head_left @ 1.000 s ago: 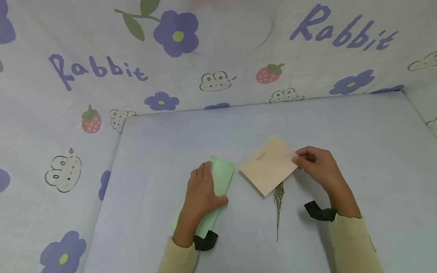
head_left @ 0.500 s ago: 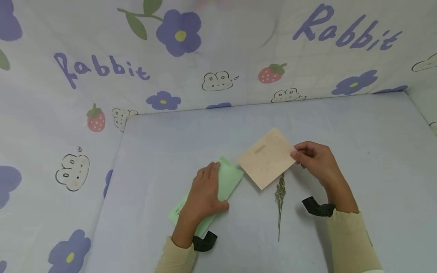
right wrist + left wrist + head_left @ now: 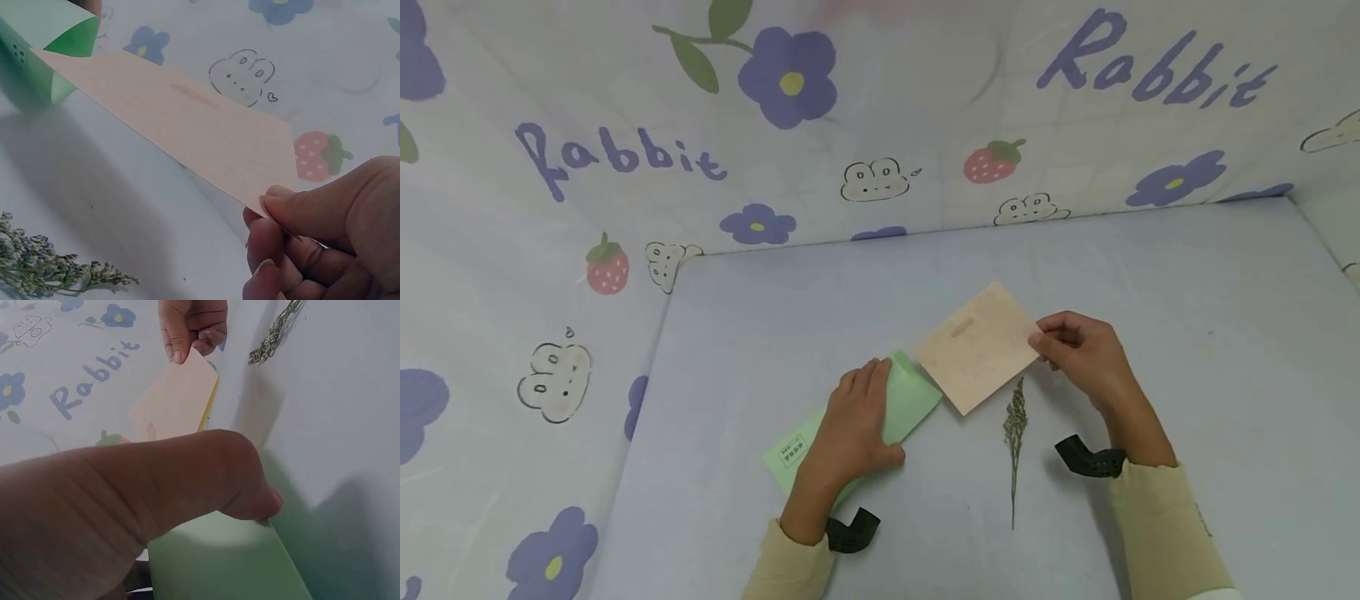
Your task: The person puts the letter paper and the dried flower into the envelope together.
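My left hand (image 3: 853,421) holds a pale green envelope (image 3: 913,404) across its width, fingers along the far side and thumb at the near edge. Printed dark characters show at its lower left end. In the right wrist view the envelope's mouth (image 3: 74,39) bulges apart and faces the card. Between thumb and fingers, my right hand (image 3: 1078,350) pinches a pale pink card (image 3: 977,348) by its right corner. The card is tilted above the table, its left corner overlapping the envelope's open end in the head view. Yellow shows along its edge in the left wrist view.
A dried flower sprig (image 3: 1015,421) lies on the table between the hands, stem toward the person. The pale table (image 3: 1247,375) meets a patterned cloth backdrop (image 3: 917,108) at the back and left. Black camera mounts (image 3: 1090,458) sit on both wrists.
The left hand has turned the green envelope clockwise, so its open end now points toward the card. The right hand has brought the pink card slightly left and away from the person, uncovering the sprig's tip.
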The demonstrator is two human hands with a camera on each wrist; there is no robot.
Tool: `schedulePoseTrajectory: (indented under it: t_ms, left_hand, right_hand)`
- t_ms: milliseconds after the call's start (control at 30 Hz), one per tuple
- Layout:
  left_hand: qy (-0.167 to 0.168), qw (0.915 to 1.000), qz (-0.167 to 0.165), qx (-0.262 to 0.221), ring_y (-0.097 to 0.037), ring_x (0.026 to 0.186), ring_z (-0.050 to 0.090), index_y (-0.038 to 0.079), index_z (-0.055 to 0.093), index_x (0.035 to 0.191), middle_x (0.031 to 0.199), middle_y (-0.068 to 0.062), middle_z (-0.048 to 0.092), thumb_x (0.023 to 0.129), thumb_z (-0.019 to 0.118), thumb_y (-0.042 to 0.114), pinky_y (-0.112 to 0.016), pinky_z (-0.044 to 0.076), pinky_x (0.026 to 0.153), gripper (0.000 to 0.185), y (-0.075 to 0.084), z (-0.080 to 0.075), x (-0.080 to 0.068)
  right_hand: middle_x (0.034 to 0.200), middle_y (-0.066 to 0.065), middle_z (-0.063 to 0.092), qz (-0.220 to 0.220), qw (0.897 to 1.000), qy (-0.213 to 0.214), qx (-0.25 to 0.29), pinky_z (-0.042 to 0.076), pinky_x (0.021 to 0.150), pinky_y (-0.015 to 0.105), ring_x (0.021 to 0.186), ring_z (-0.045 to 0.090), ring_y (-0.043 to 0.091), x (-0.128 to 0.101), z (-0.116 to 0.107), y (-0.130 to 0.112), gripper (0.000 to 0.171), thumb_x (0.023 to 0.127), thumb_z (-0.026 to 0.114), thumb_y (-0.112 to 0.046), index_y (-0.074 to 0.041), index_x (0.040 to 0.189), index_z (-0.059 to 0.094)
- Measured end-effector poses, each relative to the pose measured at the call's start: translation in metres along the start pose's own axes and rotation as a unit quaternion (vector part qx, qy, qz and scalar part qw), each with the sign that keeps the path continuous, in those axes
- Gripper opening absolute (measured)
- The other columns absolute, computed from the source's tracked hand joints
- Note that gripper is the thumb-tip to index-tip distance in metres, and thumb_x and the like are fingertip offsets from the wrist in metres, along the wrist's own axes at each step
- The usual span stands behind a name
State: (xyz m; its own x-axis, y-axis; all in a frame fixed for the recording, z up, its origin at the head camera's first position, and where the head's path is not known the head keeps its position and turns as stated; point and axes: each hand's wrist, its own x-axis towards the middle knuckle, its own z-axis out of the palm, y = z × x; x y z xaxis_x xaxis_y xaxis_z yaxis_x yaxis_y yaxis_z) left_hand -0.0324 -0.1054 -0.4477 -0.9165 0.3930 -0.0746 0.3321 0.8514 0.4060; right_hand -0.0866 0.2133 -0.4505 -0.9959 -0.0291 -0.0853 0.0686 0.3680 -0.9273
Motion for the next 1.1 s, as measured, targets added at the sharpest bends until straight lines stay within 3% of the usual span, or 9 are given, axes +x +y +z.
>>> schedulePoseTrajectory:
  t_ms: [533, 967, 1100]
  left_hand:
    - [-0.006, 0.9999, 0.011, 0.01, -0.038, 0.138, 0.035, -0.001, 0.027, 0.154, 0.155, -0.02, 0.035, 0.067, 0.078, 0.021, -0.051, 0.035, 0.108, 0.103, 0.003, 0.003, 0.002]
    - [-0.003, 0.9996, 0.027, 0.005, -0.035, 0.139, 0.034, 0.001, 0.026, 0.155, 0.156, -0.018, 0.034, 0.067, 0.077, 0.021, -0.049, 0.033, 0.11, 0.104, 0.004, 0.005, 0.002]
    - [-0.004, 0.9995, 0.029, 0.008, -0.035, 0.139, 0.034, 0.001, 0.026, 0.155, 0.156, -0.018, 0.034, 0.067, 0.078, 0.021, -0.048, 0.033, 0.11, 0.104, 0.005, 0.005, 0.002]
  right_hand:
    - [0.092, 0.015, 0.064, -0.042, 0.998, -0.009, 0.04, 0.052, 0.062, 0.03, 0.072, 0.059, 0.016, 0.0, 0.008, 0.005, 0.022, 0.097, 0.065, -0.004, 0.006, 0.115, 0.062]
    - [0.092, 0.018, 0.064, -0.051, 0.997, -0.025, 0.044, 0.052, 0.061, 0.032, 0.071, 0.061, 0.021, 0.001, 0.011, 0.007, 0.019, 0.096, 0.064, -0.002, 0.007, 0.113, 0.061]
    - [0.093, 0.019, 0.062, -0.053, 0.997, -0.04, 0.025, 0.052, 0.063, 0.032, 0.072, 0.06, 0.022, 0.0, 0.009, 0.006, 0.025, 0.097, 0.063, -0.001, 0.006, 0.121, 0.061]
